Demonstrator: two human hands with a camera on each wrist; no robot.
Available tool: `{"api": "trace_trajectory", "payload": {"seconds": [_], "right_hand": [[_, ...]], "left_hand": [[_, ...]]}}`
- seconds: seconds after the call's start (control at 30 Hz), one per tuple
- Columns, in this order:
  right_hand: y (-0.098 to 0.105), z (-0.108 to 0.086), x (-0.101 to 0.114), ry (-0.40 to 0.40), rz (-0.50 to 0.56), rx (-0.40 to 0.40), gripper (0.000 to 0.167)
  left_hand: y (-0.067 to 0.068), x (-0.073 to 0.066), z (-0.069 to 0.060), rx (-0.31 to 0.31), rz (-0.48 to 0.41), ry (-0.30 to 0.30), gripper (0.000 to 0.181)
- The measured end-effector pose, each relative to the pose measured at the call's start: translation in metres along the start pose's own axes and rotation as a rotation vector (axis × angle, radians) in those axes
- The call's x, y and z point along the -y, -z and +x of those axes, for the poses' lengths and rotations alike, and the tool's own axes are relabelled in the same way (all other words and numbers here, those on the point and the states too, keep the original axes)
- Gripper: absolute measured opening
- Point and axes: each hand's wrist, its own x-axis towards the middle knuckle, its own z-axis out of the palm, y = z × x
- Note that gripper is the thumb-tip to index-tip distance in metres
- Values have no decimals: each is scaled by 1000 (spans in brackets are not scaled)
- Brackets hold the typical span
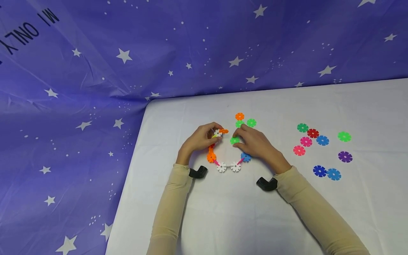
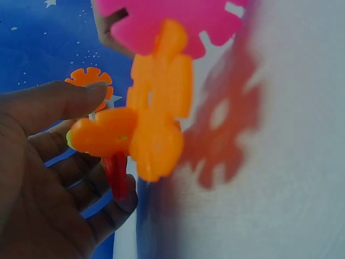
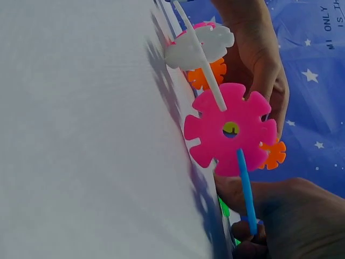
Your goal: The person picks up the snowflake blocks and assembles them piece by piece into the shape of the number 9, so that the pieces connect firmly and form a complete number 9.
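Observation:
In the head view, a curved chain of interlocked plastic snowflake discs (image 1: 211, 157) stands on the table, with orange, red, white, pink and blue pieces. My left hand (image 1: 204, 137) pinches its far left end, near a white disc (image 1: 218, 132) and an orange end disc (image 1: 224, 131). The left wrist view shows the thumb above that end and a red disc (image 2: 115, 175) by the lower fingers. Over a loose green disc (image 1: 234, 140) is my right hand (image 1: 255, 141), thumb and finger at its edges. Beside this hand is the chain's blue end disc (image 1: 245, 157).
Beyond the right hand lie an orange disc (image 1: 239, 116) and two green discs (image 1: 251, 123). Several loose discs, including a red one (image 1: 313, 133) and a purple one (image 1: 345, 157), are spread to the right. A starry purple cloth (image 1: 197, 46) hangs behind the white table (image 1: 223, 212).

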Motion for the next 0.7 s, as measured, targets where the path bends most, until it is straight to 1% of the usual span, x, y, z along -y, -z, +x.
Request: {"api": "trace_trajectory", "payload": {"seconds": [0.13,0.23,0.33,0.4,0.53,0.6,0.7], "right_hand": [[1,0,0,-21,27,14,34],[2,1,-2,-26,52,17,35],[6,1,-5,-34,116,-1,35],[9,1,-9,-34,180,-32,33],[14,1,-14,-31,354,-97,31],[15,1,-17,-52,451,-101,32],[15,1,-18,-96,596,-86,33]], "left_hand": [[-1,-1,-1,2,-4,-8,31],[-1,-1,-1,10,-25,-13,32],[-2,-2,0,19,-46,-22,32],[-4,-1,1,22,-54,-30,33],[-5,-2,2,16,-69,-48,37],[-6,-2,3,11,-74,-54,37],[-6,-2,4,5,-73,-52,35]]}}
